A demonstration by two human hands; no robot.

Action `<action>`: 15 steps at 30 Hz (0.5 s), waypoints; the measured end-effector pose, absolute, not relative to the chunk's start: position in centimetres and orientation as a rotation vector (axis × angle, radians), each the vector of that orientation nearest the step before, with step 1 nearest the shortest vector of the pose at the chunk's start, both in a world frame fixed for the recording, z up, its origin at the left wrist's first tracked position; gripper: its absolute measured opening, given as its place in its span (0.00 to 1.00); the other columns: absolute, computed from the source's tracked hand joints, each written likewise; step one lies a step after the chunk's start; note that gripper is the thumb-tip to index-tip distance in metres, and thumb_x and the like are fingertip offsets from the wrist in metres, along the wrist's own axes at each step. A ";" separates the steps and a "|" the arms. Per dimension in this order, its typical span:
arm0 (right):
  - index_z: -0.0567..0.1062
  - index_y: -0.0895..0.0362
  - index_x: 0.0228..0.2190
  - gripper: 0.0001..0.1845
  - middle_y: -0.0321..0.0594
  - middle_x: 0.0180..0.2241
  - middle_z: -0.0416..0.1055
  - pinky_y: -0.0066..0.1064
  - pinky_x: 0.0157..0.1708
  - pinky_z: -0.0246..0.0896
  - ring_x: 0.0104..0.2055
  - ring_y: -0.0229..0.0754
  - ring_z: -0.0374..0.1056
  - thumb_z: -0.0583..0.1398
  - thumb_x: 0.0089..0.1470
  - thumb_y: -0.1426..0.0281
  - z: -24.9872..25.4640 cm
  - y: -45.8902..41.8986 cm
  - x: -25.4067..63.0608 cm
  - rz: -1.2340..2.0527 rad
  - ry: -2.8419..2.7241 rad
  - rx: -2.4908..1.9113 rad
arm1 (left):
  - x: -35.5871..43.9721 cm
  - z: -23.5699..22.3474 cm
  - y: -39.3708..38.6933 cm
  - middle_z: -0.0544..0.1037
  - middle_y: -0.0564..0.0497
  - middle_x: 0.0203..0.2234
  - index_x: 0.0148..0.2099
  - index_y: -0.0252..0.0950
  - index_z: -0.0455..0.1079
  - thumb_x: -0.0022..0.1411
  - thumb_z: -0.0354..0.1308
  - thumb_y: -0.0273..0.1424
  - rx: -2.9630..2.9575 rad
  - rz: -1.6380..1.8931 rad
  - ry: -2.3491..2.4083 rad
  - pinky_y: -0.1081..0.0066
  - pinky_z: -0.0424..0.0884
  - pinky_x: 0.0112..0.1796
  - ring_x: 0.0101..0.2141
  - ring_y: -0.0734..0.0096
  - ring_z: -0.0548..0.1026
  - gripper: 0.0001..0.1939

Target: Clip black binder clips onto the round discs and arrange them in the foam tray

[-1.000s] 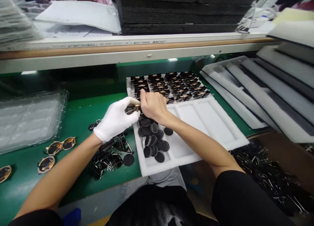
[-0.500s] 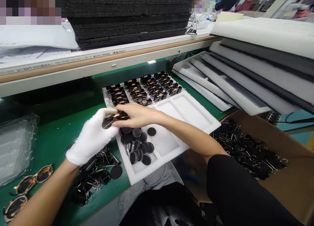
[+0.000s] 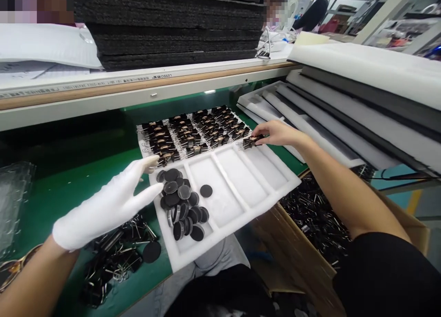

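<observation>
My right hand, bare, pinches a binder clip with a gold-coloured part in it, at the right end of the front row of clips on the white foam tray. My left hand, in a white glove, is open at the tray's left side, thumb and fingers apart. Its fingertips are beside a similar clip at the row's left end; whether they touch is unclear. Rows of such clips cover the tray's far part. Black round discs are heaped in its left front compartment, and one lone disc lies right of them.
Loose binder clips and a black disc lie on the green table. A cardboard box of black clips stands right. Stacked foam trays lean behind it. Sunglasses and clear plastic trays are left.
My hands have separated. The right hand carried a clip from beside the left glove to the tray's right side. The left hand now has its fingers apart. The view has shifted slightly.
</observation>
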State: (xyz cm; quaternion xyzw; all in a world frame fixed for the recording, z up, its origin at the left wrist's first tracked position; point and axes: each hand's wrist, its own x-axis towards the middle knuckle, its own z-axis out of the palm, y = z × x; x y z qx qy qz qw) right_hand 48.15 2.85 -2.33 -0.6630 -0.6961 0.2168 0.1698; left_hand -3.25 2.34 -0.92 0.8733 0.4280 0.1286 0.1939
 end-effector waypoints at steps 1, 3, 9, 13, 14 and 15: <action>0.82 0.54 0.35 0.26 0.46 0.41 0.83 0.45 0.50 0.74 0.45 0.56 0.79 0.71 0.41 0.47 -2.9 3.2 49.2 0.591 -1.976 -1.903 | -3.3 -0.9 2.4 0.69 0.48 0.68 0.73 0.49 0.57 0.69 0.52 0.58 2.437 0.312 1.191 0.50 0.72 0.62 0.61 0.49 0.75 0.38; 0.81 0.53 0.35 0.28 0.47 0.41 0.83 0.47 0.51 0.72 0.46 0.57 0.78 0.70 0.41 0.45 -4.1 3.7 50.3 0.550 -1.973 -1.896 | -3.3 -1.0 2.5 0.68 0.49 0.69 0.73 0.50 0.56 0.69 0.50 0.59 2.411 0.249 1.190 0.47 0.70 0.63 0.62 0.48 0.74 0.37; 0.82 0.54 0.39 0.29 0.49 0.44 0.83 0.51 0.57 0.68 0.50 0.59 0.77 0.65 0.48 0.43 -6.0 3.6 50.3 0.486 -1.952 -1.814 | -3.2 -0.8 2.6 0.70 0.48 0.67 0.72 0.49 0.58 0.69 0.49 0.59 2.432 0.255 1.158 0.47 0.70 0.63 0.61 0.47 0.75 0.36; 0.81 0.55 0.39 0.28 0.50 0.44 0.83 0.49 0.55 0.70 0.49 0.57 0.77 0.65 0.50 0.45 -6.7 3.5 50.1 0.500 -1.964 -1.759 | -3.4 -0.7 2.6 0.71 0.49 0.67 0.71 0.49 0.60 0.70 0.50 0.58 2.451 0.274 1.133 0.50 0.72 0.62 0.60 0.49 0.76 0.35; 0.81 0.55 0.39 0.26 0.50 0.44 0.83 0.49 0.55 0.70 0.49 0.57 0.77 0.65 0.50 0.46 -6.9 3.7 50.0 0.490 -1.969 -1.751 | -3.5 -0.7 2.7 0.71 0.49 0.67 0.71 0.49 0.60 0.70 0.50 0.58 2.455 0.276 1.127 0.51 0.72 0.62 0.60 0.49 0.76 0.34; 0.81 0.55 0.39 0.25 0.50 0.44 0.83 0.49 0.54 0.69 0.48 0.58 0.77 0.65 0.50 0.48 -7.1 3.8 49.8 0.475 -1.975 -1.745 | -3.6 -0.8 2.7 0.71 0.49 0.67 0.70 0.49 0.60 0.70 0.50 0.58 2.459 0.275 1.119 0.52 0.72 0.62 0.60 0.50 0.75 0.34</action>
